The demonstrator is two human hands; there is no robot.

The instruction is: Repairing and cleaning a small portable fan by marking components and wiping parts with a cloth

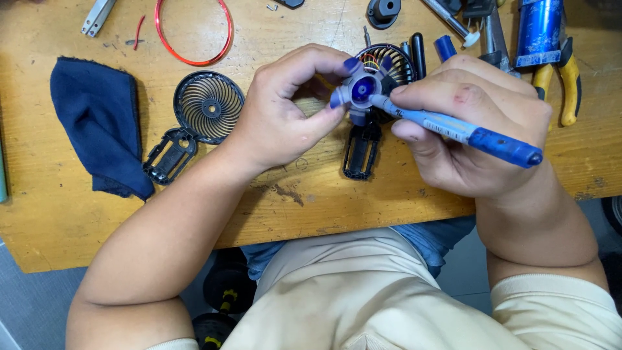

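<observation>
Two hands: left hand (pixel 285 110) pinches fan blade (pixel 360 89), right hand (pixel 473 123) grips screwdriver (pixel 453 128)

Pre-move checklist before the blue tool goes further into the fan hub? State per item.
1. Left hand pinches the blue fan blade hub: ok.
2. Right hand grips the blue-handled tool: ok.
3. Tool tip meets the hub: ok; seated or not, cannot tell.
4. Fan body stands on the wooden table under the hub: ok.
5. Coloured wires behind the hub clear of the tip: cannot tell.
6. Detached front grille lies apart, left of the hands: ok.
</observation>
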